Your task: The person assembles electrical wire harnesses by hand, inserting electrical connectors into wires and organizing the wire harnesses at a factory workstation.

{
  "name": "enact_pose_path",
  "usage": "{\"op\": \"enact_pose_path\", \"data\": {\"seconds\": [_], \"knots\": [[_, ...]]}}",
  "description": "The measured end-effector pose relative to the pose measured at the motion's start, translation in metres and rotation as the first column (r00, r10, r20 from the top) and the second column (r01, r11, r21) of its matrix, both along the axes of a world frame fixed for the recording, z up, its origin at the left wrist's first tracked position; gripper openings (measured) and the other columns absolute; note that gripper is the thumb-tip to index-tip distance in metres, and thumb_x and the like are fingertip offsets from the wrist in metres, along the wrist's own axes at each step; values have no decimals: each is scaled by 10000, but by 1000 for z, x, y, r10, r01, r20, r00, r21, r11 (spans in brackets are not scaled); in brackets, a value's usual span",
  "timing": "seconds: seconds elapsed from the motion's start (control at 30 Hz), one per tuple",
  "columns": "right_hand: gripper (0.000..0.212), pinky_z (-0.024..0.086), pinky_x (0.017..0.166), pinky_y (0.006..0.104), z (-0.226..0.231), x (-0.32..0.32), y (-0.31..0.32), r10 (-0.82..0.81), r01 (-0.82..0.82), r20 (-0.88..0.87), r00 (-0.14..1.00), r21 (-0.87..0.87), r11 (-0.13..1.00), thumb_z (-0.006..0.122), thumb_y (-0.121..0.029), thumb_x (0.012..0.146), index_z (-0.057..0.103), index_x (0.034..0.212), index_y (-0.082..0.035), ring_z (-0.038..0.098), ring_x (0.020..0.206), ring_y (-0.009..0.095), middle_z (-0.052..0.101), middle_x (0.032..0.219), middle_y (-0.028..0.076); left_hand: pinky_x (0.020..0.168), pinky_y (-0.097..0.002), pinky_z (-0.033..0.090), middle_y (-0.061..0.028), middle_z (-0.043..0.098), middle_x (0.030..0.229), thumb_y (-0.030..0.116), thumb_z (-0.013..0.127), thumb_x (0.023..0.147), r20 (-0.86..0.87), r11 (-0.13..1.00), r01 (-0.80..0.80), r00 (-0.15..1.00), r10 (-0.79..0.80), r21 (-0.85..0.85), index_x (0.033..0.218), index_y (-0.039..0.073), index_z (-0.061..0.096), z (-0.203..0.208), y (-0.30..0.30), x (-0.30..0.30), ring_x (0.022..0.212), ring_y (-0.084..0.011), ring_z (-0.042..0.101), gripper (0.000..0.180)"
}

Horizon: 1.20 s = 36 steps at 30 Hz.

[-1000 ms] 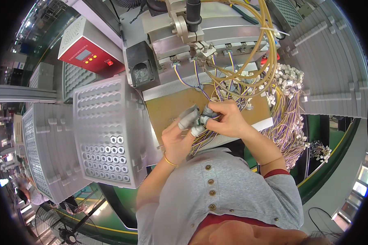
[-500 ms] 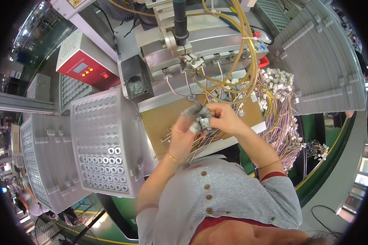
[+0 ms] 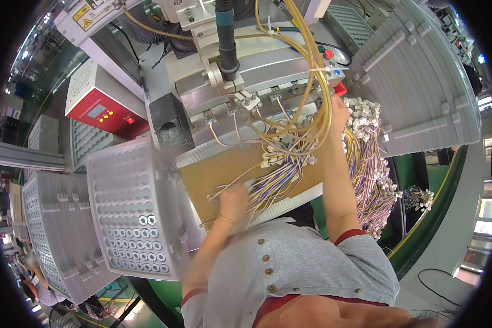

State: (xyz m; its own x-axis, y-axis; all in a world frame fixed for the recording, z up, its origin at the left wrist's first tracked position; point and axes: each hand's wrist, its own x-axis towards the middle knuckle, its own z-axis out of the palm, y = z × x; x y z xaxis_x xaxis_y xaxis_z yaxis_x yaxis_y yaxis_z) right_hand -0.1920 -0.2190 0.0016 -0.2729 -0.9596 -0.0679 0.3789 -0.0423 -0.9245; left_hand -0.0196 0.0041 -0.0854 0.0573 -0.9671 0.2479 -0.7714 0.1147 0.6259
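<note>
A purple, yellow and white wire bundle (image 3: pixel 276 179) lies on the brown board (image 3: pixel 229 167), the blurred left hand (image 3: pixel 235 203) at its lower left; the right hand (image 3: pixel 338 113), well apart, is beside the tan hoses (image 3: pixel 323 90). Whether either grips anything, I cannot tell. Crossed strands could snag if pulled.

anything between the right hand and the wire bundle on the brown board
Yes, in this view looped amber tubes cross between the right hand and the wire bundle; how high they hang is unclear.
</note>
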Motion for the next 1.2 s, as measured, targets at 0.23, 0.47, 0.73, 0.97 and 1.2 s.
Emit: {"op": "enact_pose_path", "data": {"seconds": [0.23,0.47,0.73,0.97,1.2], "knots": [[58,296,336,185,-18,14,12,138,-140,-45,989,-39,989,514,-52,756,545,713,-27,399,381,48,514,587,-8,523,-321,418,-100,552,641,-21,568,683,-105,988,-24,994,7,-152,919,70,649,26,-6,8,543,-252,508,266],[47,316,340,209,-30,22,5,219,-219,17,976,-23,975,503,-30,762,526,741,7,418,372,69,523,597,14,562,-241,447,-70,636,757,42,650,694,-499,988,72,867,6,137,952,66,644,78,8,15,606,-130,564,260],[105,368,300,239,-32,24,12,165,-166,-122,979,3,986,503,-102,789,460,805,-8,460,342,146,457,524,46,564,-179,436,-47,622,787,-10,623,729,-603,943,-165,734,313,290,894,-21,627,96,32,51,683,-65,560,165],[134,338,318,221,-29,31,18,139,-155,-256,957,-40,987,527,-148,761,531,809,-23,451,357,115,504,524,58,612,-200,428,-50,601,787,-46,616,720,-744,935,-240,567,354,261,902,-12,634,86,39,50,702,-67,521,187],[104,351,331,210,-34,25,10,133,-144,-149,980,-64,988,510,-103,767,552,807,-16,459,364,105,546,559,60,605,-192,425,-44,597,775,-37,615,723,-748,918,-287,537,390,272,915,-15,629,83,39,46,681,-73,524,194]]}}
